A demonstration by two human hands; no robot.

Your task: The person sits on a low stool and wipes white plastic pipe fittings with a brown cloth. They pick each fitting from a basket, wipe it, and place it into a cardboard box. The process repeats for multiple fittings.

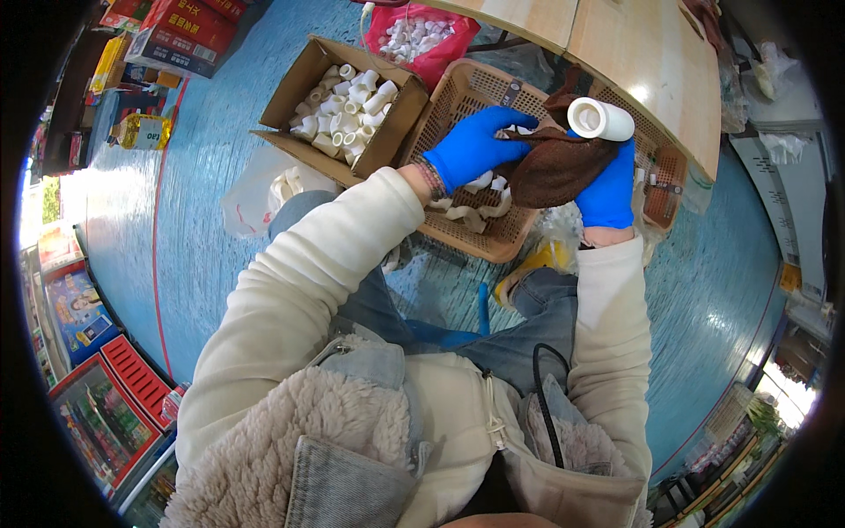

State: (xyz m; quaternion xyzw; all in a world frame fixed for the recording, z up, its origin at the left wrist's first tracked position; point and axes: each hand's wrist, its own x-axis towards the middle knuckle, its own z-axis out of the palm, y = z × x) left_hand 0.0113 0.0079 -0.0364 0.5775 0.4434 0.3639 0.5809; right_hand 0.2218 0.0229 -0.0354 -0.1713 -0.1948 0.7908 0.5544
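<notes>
A white, tubular plastic fitting [609, 121] is held by the blue-gloved right hand [609, 185], its long axis roughly sideways, open end turned toward the blue-gloved left hand [475, 148], in whose grip a limp brown cloth [563, 169] is apparently pinched, the contact being partly hidden.

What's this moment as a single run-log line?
left hand: touching brown cloth | right hand: holding white pipe fitting | nearby: cardboard box of white fittings, tan perforated basket
</notes>
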